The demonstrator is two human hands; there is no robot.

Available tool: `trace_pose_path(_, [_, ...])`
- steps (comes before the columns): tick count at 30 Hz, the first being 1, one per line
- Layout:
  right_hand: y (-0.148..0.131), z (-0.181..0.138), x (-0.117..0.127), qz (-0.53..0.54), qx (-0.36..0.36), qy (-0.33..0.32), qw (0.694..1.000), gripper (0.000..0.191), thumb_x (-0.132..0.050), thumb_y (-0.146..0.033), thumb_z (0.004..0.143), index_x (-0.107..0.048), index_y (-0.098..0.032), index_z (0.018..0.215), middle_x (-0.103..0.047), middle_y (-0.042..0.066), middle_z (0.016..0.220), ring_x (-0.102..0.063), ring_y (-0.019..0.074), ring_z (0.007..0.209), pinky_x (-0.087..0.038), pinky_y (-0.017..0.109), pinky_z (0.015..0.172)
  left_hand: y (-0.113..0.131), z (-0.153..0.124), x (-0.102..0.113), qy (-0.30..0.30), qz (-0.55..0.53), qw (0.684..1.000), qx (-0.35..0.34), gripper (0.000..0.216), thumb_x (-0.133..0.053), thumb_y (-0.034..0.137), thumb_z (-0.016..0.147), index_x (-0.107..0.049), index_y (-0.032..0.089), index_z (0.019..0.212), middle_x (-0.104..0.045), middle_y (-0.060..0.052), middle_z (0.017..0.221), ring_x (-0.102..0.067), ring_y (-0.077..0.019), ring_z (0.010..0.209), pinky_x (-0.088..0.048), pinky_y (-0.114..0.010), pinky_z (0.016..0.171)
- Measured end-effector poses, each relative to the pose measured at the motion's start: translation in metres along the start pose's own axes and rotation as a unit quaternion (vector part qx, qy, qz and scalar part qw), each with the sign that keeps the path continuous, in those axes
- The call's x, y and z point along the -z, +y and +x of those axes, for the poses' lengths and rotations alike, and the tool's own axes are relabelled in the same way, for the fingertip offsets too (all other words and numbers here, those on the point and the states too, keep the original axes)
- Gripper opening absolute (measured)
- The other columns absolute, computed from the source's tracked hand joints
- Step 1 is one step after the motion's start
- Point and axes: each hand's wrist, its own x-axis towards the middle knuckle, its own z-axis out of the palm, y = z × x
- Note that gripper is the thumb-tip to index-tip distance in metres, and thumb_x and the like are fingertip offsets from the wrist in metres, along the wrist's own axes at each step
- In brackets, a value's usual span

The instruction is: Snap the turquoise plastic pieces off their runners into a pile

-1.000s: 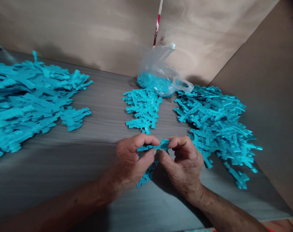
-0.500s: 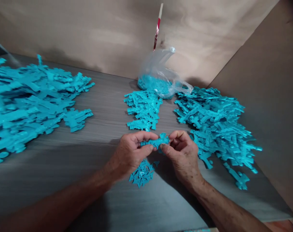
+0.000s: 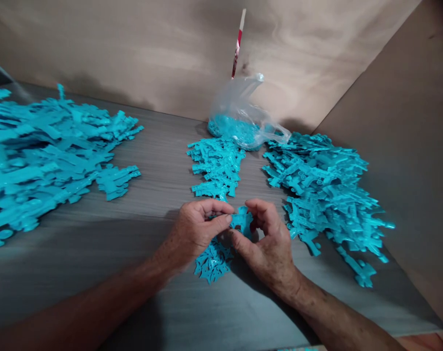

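Observation:
A thin turquoise plastic piece with a cut-out outline is between my hands, partly hidden by the fingers. My left hand pinches at its left side, thumb and forefinger together. My right hand is curled around its right side, thumb below and forefinger above. Just under the hands lies a small heap of pointed turquoise scraps. Beyond them, a column of overlapping flat turquoise pieces runs away from me along the table.
Large piles of turquoise pieces lie on the left and on the right. At the back, a clear plastic bag holds more turquoise bits. A thin red-and-white stick rises behind it, before a wooden panel.
The piece was stretched lengthwise between both hands; now it is turned and more upright. My right thumb and forefinger have spread farther apart, and the right hand has shifted slightly left.

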Motion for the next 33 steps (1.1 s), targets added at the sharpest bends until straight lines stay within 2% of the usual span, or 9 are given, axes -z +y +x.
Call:
trace_pose_path(7, [0.003, -0.002, 0.001, -0.059, 0.062, 0.006, 0.996, 0.041, -0.071, -0.022, 0.076, -0.052, -0.024, 0.113, -0.065, 0.001, 0.090, -0.060, 0.0146, 0.069, -0.053, 0.029, 0.063, -0.005, 0.001, -0.002, -0.007, -0.011, 1.000, 0.000, 0.012, -0.072, 0.024, 0.075, -0.075, 0.018, 0.084, -0.076, -0.002, 0.082, -0.067, -0.0154, 0.074, -0.052, -0.024, 0.067])
trace_pose_path(13, [0.002, -0.001, 0.001, -0.053, 0.060, 0.002, 0.997, 0.037, -0.068, -0.023, 0.079, -0.053, -0.023, 0.112, -0.066, 0.001, 0.088, -0.058, 0.0129, 0.064, -0.052, 0.027, 0.060, -0.004, 0.002, 0.000, -0.008, -0.005, 1.000, -0.007, 0.013, -0.072, 0.026, 0.074, -0.076, 0.017, 0.083, -0.075, -0.002, 0.080, -0.066, -0.0153, 0.071, -0.051, -0.025, 0.065])
trace_pose_path(18, [0.002, -0.001, 0.002, -0.043, 0.055, -0.003, 0.998, 0.041, -0.070, -0.023, 0.077, -0.053, -0.023, 0.115, -0.066, 0.002, 0.090, -0.060, 0.0134, 0.067, -0.053, 0.027, 0.062, 0.002, 0.001, 0.000, -0.004, -0.025, 0.999, 0.023, 0.014, -0.072, 0.024, 0.071, -0.075, 0.016, 0.081, -0.073, -0.002, 0.075, -0.062, -0.0134, 0.065, -0.049, -0.024, 0.061])
trace_pose_path(20, [0.001, -0.002, 0.002, -0.020, 0.031, -0.017, 0.999, 0.043, -0.070, -0.023, 0.076, -0.053, -0.024, 0.116, -0.066, 0.001, 0.090, -0.059, 0.0133, 0.068, -0.052, 0.027, 0.061, 0.004, 0.002, 0.000, 0.003, -0.027, 0.999, 0.033, 0.014, -0.072, 0.024, 0.070, -0.076, 0.016, 0.081, -0.072, -0.002, 0.074, -0.061, -0.0129, 0.064, -0.048, -0.024, 0.061])
trace_pose_path(23, [0.000, -0.001, 0.002, 0.062, -0.054, -0.022, 0.996, 0.043, -0.070, -0.022, 0.074, -0.054, -0.023, 0.114, -0.065, 0.000, 0.086, -0.057, 0.0120, 0.063, -0.050, 0.025, 0.056, 0.008, 0.002, -0.001, 0.013, -0.034, 0.998, 0.046, 0.014, -0.072, 0.023, 0.068, -0.076, 0.016, 0.080, -0.072, -0.001, 0.073, -0.060, -0.0123, 0.062, -0.048, -0.024, 0.060])
trace_pose_path(27, [0.002, 0.003, 0.004, 0.182, -0.147, -0.021, 0.972, 0.038, -0.065, -0.020, 0.075, -0.056, -0.022, 0.112, -0.065, 0.000, 0.083, -0.058, 0.0122, 0.064, -0.049, 0.025, 0.055, 0.013, 0.002, -0.001, 0.020, -0.055, 0.996, 0.074, 0.013, -0.071, 0.021, 0.066, -0.075, 0.016, 0.077, -0.070, 0.001, 0.064, -0.060, -0.0123, 0.058, -0.048, -0.024, 0.058])
trace_pose_path(33, [0.002, 0.011, 0.008, 0.238, -0.214, -0.040, 0.947, 0.025, -0.070, -0.022, 0.068, -0.062, -0.018, 0.092, -0.057, -0.005, 0.065, -0.052, 0.0095, 0.053, -0.042, 0.022, 0.048, 0.010, 0.002, 0.000, 0.008, -0.044, 0.998, 0.035, 0.015, -0.072, 0.023, 0.065, -0.075, 0.017, 0.078, -0.071, 0.000, 0.068, -0.058, -0.0115, 0.055, -0.044, -0.023, 0.051])
